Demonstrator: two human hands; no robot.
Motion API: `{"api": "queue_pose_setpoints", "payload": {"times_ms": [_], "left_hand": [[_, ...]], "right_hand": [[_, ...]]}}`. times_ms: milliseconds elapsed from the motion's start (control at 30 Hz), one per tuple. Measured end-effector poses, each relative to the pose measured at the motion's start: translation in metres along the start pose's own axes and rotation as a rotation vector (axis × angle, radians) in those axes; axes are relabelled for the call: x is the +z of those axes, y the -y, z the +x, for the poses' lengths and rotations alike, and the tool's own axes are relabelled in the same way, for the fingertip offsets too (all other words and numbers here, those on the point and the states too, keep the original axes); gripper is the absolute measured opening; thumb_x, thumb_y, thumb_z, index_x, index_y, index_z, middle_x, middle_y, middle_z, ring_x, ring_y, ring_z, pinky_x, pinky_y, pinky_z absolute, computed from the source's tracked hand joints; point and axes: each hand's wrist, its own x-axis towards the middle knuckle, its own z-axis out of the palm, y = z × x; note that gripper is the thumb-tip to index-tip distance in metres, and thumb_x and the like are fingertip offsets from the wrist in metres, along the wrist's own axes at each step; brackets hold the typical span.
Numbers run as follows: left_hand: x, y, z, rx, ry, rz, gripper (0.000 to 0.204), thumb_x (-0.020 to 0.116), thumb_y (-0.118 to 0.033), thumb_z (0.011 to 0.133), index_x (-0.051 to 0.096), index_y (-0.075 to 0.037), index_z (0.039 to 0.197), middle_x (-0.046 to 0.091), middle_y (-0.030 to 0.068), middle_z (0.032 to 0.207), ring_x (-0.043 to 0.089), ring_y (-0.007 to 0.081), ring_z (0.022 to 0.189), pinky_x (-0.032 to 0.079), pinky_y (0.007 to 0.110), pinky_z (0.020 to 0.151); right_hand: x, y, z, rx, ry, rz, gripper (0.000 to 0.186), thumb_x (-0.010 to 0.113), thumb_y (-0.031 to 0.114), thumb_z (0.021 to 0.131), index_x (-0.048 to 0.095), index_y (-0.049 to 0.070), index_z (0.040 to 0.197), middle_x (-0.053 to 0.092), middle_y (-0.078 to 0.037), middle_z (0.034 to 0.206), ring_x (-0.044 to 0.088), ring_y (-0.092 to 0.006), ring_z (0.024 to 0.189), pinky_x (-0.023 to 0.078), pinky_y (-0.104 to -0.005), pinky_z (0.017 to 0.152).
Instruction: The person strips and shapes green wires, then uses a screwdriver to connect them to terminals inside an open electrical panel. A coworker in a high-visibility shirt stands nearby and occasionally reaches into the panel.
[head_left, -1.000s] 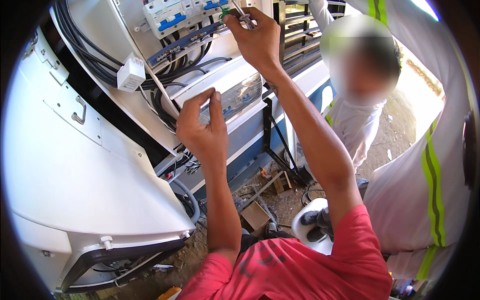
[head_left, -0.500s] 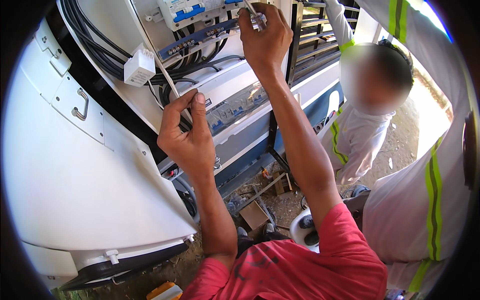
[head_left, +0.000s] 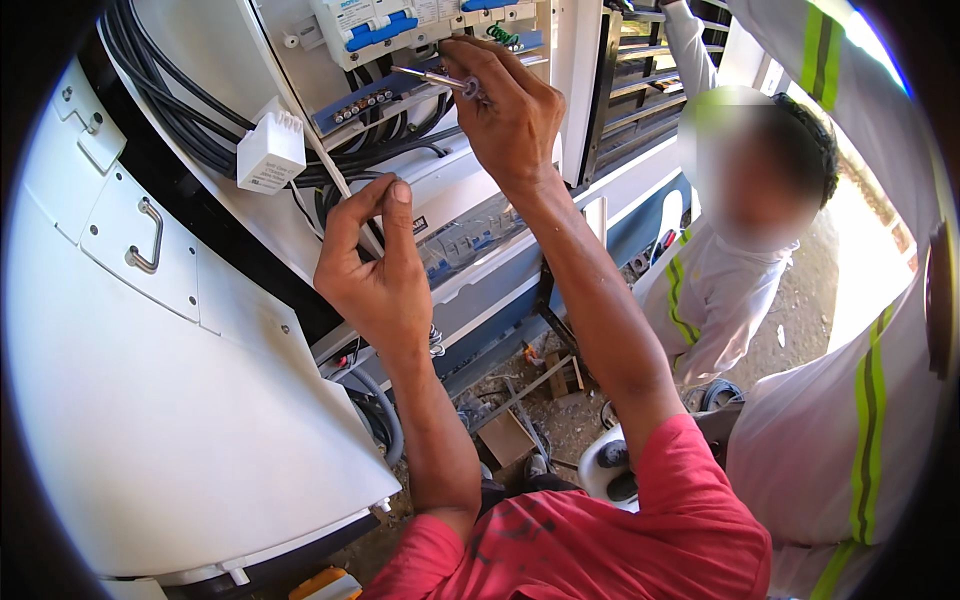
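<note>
My right hand (head_left: pixel 510 120) grips a screwdriver (head_left: pixel 430 77) with a translucent handle, its shaft pointing left just beneath the white breakers (head_left: pixel 362 20) with blue levers and above a blue terminal bar (head_left: pixel 352 108) with screws. A small green coil (head_left: pixel 500 35) sits behind my fingers. My left hand (head_left: pixel 370 270) is pinched at the white panel edge below the bar; whatever is between its fingertips is too small or hidden to name. Black cables (head_left: pixel 180 115) and a white box-shaped component (head_left: pixel 270 150) are left of it, and a covered breaker row (head_left: pixel 470 238) lies behind it.
A white cabinet door (head_left: pixel 130 390) with a metal handle fills the left. A co-worker (head_left: pixel 720 300) crouches right; another person's reflective-striped sleeve and body (head_left: pixel 820 440) fill the right edge. Below lie cardboard (head_left: pixel 505 435), a white container (head_left: pixel 605 470), cables and debris on the ground.
My right hand has come down and left, swinging the screwdriver from steep to nearly level. My left hand shifted left, its pinch tighter than at first. The co-worker sits lower in view.
</note>
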Motion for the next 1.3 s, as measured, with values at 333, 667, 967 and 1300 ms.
{"api": "queue_pose_setpoints", "payload": {"times_ms": [333, 667, 967, 1300], "left_hand": [[0.046, -0.009, 0.047, 0.066, -0.017, 0.046, 0.018, 0.084, -0.016, 0.096, 0.083, -0.003, 0.108, 0.080, 0.0064, 0.084, 0.073, 0.0198, 0.069, 0.056, 0.035, 0.068], [0.080, -0.016, 0.068, 0.022, -0.005, 0.259, 0.026, 0.078, -0.026, 0.101, 0.084, -0.002, 0.107, 0.081, 0.0061, 0.073, 0.074, 0.0160, 0.061, 0.056, 0.029, 0.067], [0.095, -0.018, 0.061, -0.136, -0.053, -0.082, 0.024, 0.078, -0.023, 0.101, 0.082, 0.001, 0.100, 0.080, 0.0095, 0.072, 0.077, 0.0245, 0.063, 0.060, 0.037, 0.068], [0.119, -0.006, 0.064, -0.082, -0.283, -0.134, 0.022, 0.079, -0.016, 0.097, 0.079, 0.005, 0.103, 0.080, 0.0127, 0.073, 0.078, 0.0258, 0.063, 0.059, 0.036, 0.066]], "right_hand": [[-0.004, -0.003, 0.012, 0.048, 0.022, 0.071, 0.031, 0.088, 0.006, 0.083, 0.079, 0.018, 0.110, 0.080, 0.003, 0.108, 0.079, -0.0209, 0.078, 0.062, -0.0334, 0.064], [-0.002, -0.016, 0.014, 0.303, -0.035, 0.361, 0.018, 0.084, 0.003, 0.091, 0.078, 0.002, 0.107, 0.079, -0.016, 0.103, 0.079, -0.0327, 0.093, 0.061, -0.0399, 0.081], [0.002, -0.018, 0.014, 0.185, -0.068, 0.384, 0.022, 0.082, -0.006, 0.089, 0.080, 0.003, 0.109, 0.080, -0.015, 0.107, 0.079, -0.0292, 0.099, 0.062, -0.0369, 0.084], [-0.001, -0.023, 0.016, 0.023, 0.036, 0.390, 0.038, 0.074, -0.014, 0.084, 0.083, 0.005, 0.116, 0.076, -0.014, 0.108, 0.077, -0.0315, 0.097, 0.062, -0.0397, 0.081]]}}
